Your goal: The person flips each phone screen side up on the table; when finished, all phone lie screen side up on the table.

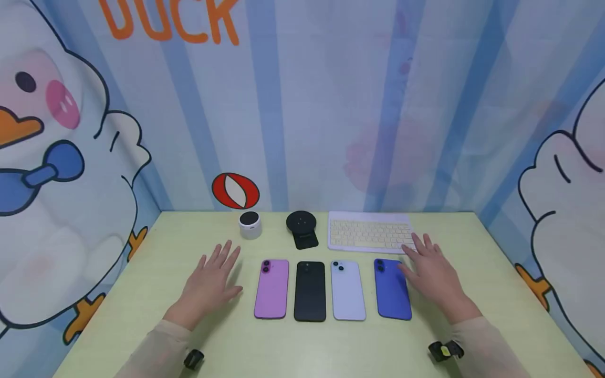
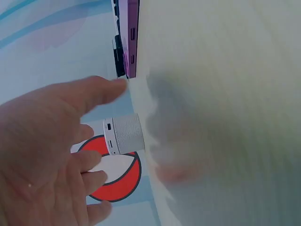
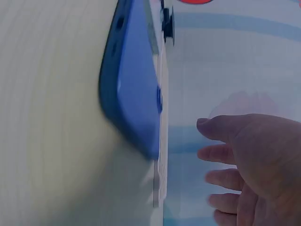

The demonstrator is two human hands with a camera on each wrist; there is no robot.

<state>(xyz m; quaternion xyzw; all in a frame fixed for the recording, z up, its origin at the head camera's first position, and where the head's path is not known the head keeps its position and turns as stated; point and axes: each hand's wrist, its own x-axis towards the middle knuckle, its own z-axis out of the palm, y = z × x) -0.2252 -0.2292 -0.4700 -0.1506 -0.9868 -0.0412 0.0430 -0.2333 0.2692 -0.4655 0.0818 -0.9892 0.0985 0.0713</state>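
My left hand (image 1: 208, 281) hovers over the table with fingers spread, left of a pink phone (image 1: 271, 289); it holds nothing. My right hand (image 1: 435, 275), also spread and holding nothing, is above the table by the right edge of a blue phone (image 1: 393, 289). In the right wrist view a gap shows between that hand and the blue phone (image 3: 138, 80). A black phone (image 1: 310, 291) and a pale lilac phone (image 1: 348, 290) lie between the pink and blue ones, all in a row with camera sides up.
Behind the phones stand a small white cylindrical speaker (image 1: 250, 226) with a dark top, a black stand with a round pad (image 1: 301, 223), and a lilac keyboard (image 1: 371, 232). A striped curtain (image 1: 321, 105) with duck drawings rises at the table's (image 1: 302, 349) far edge and sides.
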